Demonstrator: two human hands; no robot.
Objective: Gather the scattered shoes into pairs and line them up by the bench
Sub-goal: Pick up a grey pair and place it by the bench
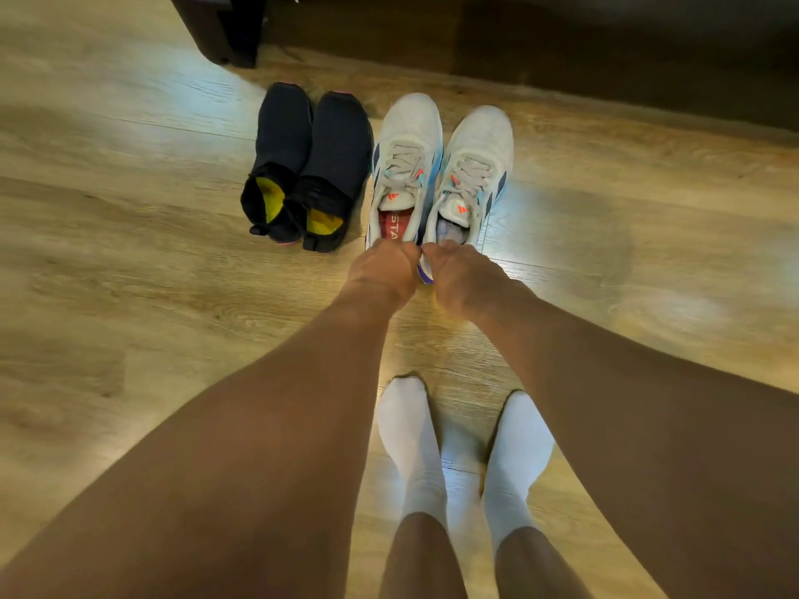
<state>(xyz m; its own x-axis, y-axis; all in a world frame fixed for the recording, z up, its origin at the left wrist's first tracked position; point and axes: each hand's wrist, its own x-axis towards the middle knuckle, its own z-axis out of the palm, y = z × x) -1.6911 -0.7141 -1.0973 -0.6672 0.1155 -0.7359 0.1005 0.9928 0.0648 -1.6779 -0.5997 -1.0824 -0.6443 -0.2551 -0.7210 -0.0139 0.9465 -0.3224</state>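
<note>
Two pairs of shoes stand side by side on the wooden floor, toes toward the dark bench [562, 49]. On the left are two black slip-on shoes [309, 166] with yellow insoles. Right of them are two white sneakers with blue stripes. My left hand [382, 268] grips the heel of the left white sneaker [404, 166], fingers curled over its rim. My right hand [454, 272] grips the heel of the right white sneaker [473, 166]. Both sneakers rest on the floor, touching each other. The two hands hide the heels.
A dark bench leg or box [225, 28] stands at the upper left, behind the black shoes. My feet in white socks [458, 447] stand just behind my hands. Open wooden floor [129, 252] stretches left and right of the shoes.
</note>
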